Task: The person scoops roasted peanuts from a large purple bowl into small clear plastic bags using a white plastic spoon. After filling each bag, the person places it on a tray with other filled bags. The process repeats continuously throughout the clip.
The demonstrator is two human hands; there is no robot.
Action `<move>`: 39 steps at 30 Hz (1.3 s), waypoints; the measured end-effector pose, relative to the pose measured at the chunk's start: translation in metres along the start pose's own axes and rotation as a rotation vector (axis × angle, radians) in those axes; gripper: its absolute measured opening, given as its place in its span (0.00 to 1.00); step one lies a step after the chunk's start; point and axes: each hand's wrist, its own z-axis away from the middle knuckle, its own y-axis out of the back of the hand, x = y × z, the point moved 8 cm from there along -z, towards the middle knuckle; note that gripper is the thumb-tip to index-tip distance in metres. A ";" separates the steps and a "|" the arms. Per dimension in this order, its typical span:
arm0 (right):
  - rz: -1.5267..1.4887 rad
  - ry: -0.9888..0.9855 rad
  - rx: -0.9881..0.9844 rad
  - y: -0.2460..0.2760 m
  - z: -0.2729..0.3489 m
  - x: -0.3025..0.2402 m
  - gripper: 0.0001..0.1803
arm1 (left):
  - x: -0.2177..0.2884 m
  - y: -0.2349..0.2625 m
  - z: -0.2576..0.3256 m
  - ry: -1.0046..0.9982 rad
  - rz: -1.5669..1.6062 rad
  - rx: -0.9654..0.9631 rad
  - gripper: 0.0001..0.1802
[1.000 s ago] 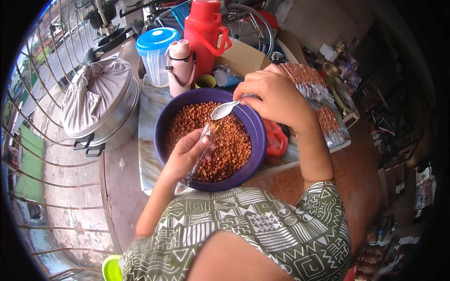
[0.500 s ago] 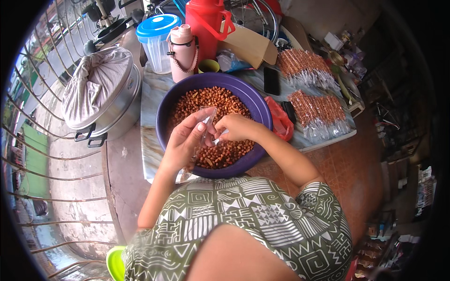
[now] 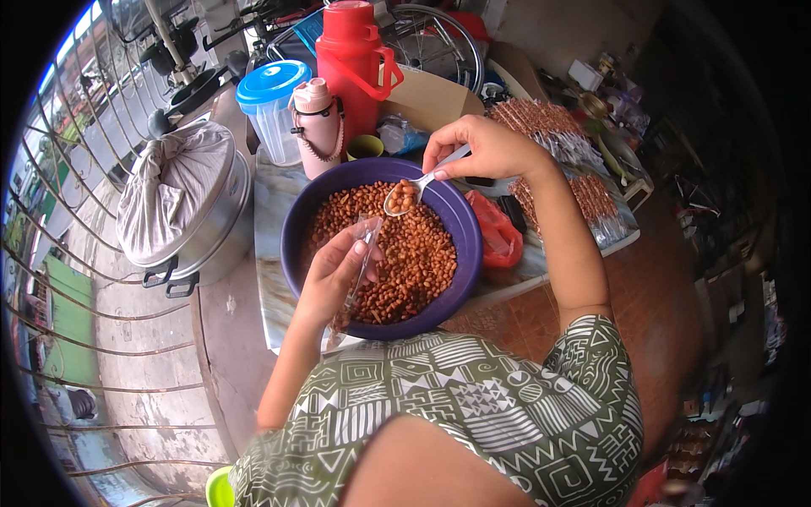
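A wide purple basin [image 3: 470, 232] holds a heap of reddish-brown peanuts [image 3: 414, 270]. Over its near left part, my left hand [image 3: 338, 266] pinches a narrow clear plastic bag [image 3: 361, 241], its mouth pointing up. Some nuts show in the bag's lower end, beneath the hand. My right hand [image 3: 481, 148] is above the basin's far right rim, fingers closed on the handle of a small white spoon [image 3: 394, 203]. Several peanuts lie in the spoon's bowl, which hovers over the heap a little beyond the bag's mouth.
Filled slim packets [image 3: 532, 118] lie in two bundles at the table's right. Beside the basin is a red plastic bag [image 3: 494, 232]. Behind it stand a pink bottle [image 3: 317, 131], a red thermos [image 3: 348, 59] and a blue-lidded container [image 3: 274, 101]. A cloth-wrapped pot [image 3: 182, 198] sits left.
My right hand has moved from beside the bag up and right, and the spoon now shows with peanuts in its bowl. My left hand keeps the bag over the basin.
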 end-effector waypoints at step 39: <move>0.074 -0.122 -0.132 -0.166 -0.029 0.070 0.08 | 0.015 -0.004 0.014 -0.134 -0.060 0.022 0.28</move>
